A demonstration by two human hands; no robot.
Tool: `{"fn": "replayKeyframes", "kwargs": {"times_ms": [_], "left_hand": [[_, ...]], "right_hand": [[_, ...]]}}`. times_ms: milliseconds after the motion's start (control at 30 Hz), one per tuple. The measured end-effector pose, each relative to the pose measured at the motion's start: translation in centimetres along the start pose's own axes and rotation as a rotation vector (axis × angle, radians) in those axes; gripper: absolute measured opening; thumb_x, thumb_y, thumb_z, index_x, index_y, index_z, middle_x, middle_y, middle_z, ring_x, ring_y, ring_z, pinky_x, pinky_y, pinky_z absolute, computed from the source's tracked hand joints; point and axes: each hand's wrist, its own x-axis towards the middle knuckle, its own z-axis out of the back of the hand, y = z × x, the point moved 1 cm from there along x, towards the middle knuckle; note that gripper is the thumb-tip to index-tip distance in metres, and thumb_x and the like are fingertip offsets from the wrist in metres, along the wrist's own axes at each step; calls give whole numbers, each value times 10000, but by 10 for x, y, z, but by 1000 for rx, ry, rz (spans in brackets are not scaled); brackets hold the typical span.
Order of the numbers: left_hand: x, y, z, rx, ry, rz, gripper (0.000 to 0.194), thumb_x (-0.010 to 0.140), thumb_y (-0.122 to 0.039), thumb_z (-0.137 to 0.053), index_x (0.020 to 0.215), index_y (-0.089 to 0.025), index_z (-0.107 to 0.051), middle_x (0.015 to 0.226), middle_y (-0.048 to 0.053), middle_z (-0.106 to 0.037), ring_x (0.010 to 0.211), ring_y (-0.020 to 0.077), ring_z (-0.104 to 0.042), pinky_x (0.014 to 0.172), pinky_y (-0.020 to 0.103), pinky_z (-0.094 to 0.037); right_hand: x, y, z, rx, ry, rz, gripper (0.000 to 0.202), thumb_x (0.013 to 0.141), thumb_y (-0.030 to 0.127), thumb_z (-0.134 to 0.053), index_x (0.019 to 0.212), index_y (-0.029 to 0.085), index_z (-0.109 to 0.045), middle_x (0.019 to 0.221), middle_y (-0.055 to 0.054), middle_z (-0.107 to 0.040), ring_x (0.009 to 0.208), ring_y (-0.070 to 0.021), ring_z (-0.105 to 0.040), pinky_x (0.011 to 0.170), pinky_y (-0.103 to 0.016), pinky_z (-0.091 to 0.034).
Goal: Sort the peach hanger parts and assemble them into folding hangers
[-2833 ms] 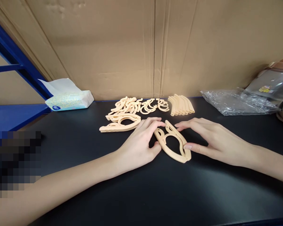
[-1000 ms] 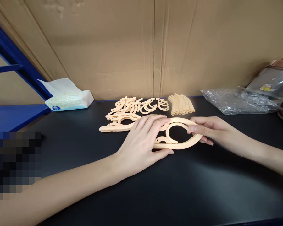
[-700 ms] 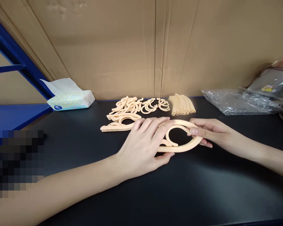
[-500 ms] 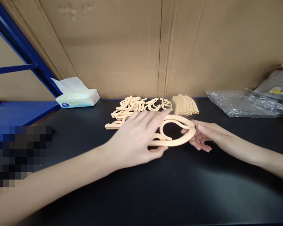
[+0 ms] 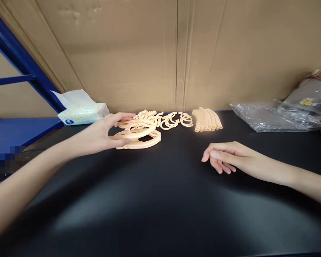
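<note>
My left hand (image 5: 96,134) grips a beige curved frame (image 5: 143,134) by its left end, thumb below and fingers above. The frame is over or on a stack of similar beige frames (image 5: 147,144); whether it touches them I cannot tell. Right of the stack, my right hand (image 5: 224,157) hovers over the black table with fingers loosely curled and apart, holding nothing. Behind the frames lie small curved beige pieces (image 5: 169,121), more hook-like pieces (image 5: 186,119) and a row of beige curved strips (image 5: 207,120).
A tissue pack (image 5: 82,111) stands at the back left beside a blue metal frame (image 5: 24,53). Clear plastic bags (image 5: 275,116) lie at the back right. A cardboard wall (image 5: 139,53) rises behind the black table (image 5: 160,207).
My left hand has carried the beige frame leftward to the stack. My right hand has let go of the frame's right end and stayed nearly in place. The view has shifted slightly.
</note>
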Motion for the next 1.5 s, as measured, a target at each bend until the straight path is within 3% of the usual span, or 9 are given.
{"fn": "replayKeyframes", "kwargs": {"times_ms": [333,533,767,1500], "left_hand": [[3,3,-14,-35,-3,-40,672,748,-506,-634,1339,-243,-451,1402,79,-484,1254,293,-483,1067,425,-377],[7,7,-18,-53,55,-42,669,781,-511,-612,1345,-204,-425,1450,67,-423,1321,288,-395,1117,475,-289],[7,12,-18,-51,81,-26,674,757,-545,-625,1342,-276,-425,1460,19,-411,1334,291,-369,1128,452,-277],[6,4,-18,-68,116,-7,661,802,-513,-609,1358,-237,-380,1461,32,-384,1324,261,-355,1125,439,-247]], "right_hand": [[1,2,0,-32,25,-2,323,947,450,-437,946,185,-623,678,20,-528,617,-96,-485,548,-226,-381],[-1,0,1,-38,28,-11,312,941,455,-451,943,198,-628,675,29,-534,623,-84,-495,556,-210,-397],[-1,1,1,-59,27,-22,323,941,466,-450,938,197,-629,673,30,-537,620,-79,-498,554,-203,-401],[-1,4,1,-83,19,-26,346,929,475,-452,919,183,-637,667,14,-545,612,-93,-502,548,-224,-398]]}}
